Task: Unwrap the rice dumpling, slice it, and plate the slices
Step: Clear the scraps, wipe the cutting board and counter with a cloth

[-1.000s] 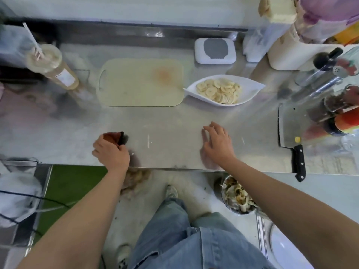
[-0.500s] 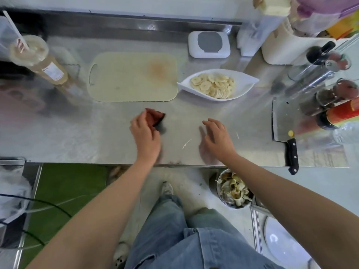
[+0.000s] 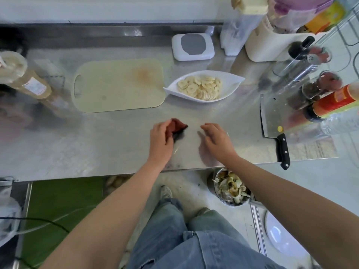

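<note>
My left hand [image 3: 161, 136] grips a crumpled dark red cloth [image 3: 177, 125] and presses it on the steel counter [image 3: 97, 148], just in front of the pale cutting board [image 3: 116, 86]. Nothing lies on the board. My right hand [image 3: 217, 138] rests on the counter a short way right of the cloth, fingers relaxed and holding nothing. A white leaf-shaped plate [image 3: 233, 78] beside the board holds several round pale slices [image 3: 200, 87]. A cleaver [image 3: 270, 115] lies flat at the right, its black handle over the counter's front edge.
A drink cup with a straw [image 3: 21, 74] stands at the far left. A white lidded box [image 3: 192, 46] sits at the back. Jars and bottles [image 3: 330, 100] crowd the right side. Below the counter edge is a bin of peels [image 3: 231, 187]. A small pale scrap [image 3: 176, 150] lies near my left wrist.
My left hand has swept the cloth from the counter's front left edge rightward and away from me to the middle. My right hand has stayed almost in place.
</note>
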